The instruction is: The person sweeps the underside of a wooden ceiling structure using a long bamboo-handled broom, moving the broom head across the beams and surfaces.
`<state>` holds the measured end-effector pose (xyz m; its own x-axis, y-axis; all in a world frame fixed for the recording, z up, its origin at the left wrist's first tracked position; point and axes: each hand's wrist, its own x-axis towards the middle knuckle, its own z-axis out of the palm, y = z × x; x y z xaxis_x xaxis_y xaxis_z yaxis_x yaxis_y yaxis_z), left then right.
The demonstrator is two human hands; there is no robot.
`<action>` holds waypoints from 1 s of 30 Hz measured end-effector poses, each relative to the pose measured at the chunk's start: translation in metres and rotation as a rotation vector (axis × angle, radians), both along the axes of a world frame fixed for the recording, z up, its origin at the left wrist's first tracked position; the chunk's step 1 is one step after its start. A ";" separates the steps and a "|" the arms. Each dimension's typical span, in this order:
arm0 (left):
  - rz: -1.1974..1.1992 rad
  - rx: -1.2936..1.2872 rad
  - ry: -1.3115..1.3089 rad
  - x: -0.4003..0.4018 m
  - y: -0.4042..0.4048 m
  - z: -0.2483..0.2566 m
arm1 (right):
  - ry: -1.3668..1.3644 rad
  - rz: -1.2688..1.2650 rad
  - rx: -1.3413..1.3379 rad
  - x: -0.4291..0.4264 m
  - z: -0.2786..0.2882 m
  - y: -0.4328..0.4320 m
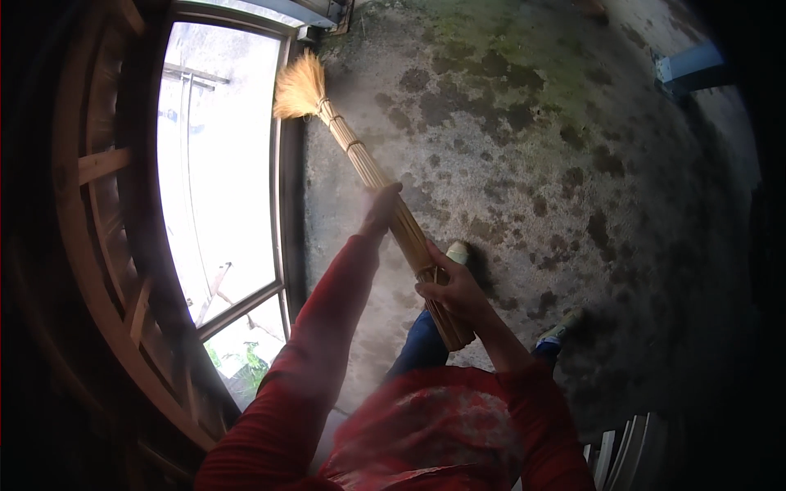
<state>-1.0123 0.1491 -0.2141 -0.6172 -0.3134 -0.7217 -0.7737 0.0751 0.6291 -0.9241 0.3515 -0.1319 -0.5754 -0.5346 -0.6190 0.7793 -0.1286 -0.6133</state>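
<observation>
A straw hand broom (pixel 408 236) runs slantwise across the middle of the head view, its flared pale bristles at the upper left beside the window frame. Cord or wire bindings circle its stalks below the bristles and near the handle end. My left hand (pixel 383 205) is closed around the middle of the bundle. Nearer my body, my right hand (pixel 454 283) grips the thicker handle end, close to a binding. The broom is held above the floor, and its butt end points towards my red shirt.
A large bright window (pixel 221 153) stands at left, next to wooden framing (pixel 101 167). Beneath me is a stained concrete floor (pixel 522 184). A blue-grey metal beam (pixel 694 66) juts in at upper right. Pale slats (pixel 623 451) stand at lower right.
</observation>
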 end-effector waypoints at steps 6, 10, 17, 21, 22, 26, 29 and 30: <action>0.061 0.145 0.129 0.048 0.063 0.016 | 0.070 0.005 0.021 0.049 0.029 0.050; 0.336 0.207 0.059 0.076 0.057 0.035 | 0.080 0.479 0.022 -0.008 0.040 0.085; 0.442 0.284 0.123 0.002 0.067 -0.019 | 0.077 0.453 0.190 -0.102 0.048 0.082; 0.183 0.014 0.099 -0.021 0.067 -0.005 | 0.128 0.256 0.212 -0.069 0.038 0.077; 0.169 0.105 0.136 -0.016 0.068 0.003 | 0.116 0.288 0.253 -0.052 0.041 0.072; 0.215 0.133 0.234 0.001 0.038 0.036 | -0.141 0.150 0.008 -0.016 0.051 0.047; 0.228 0.072 0.184 0.002 0.010 0.031 | -0.122 0.068 -0.083 -0.016 0.030 0.023; 0.252 0.018 0.109 0.004 -0.019 0.017 | -0.137 0.048 -0.157 -0.019 0.017 0.003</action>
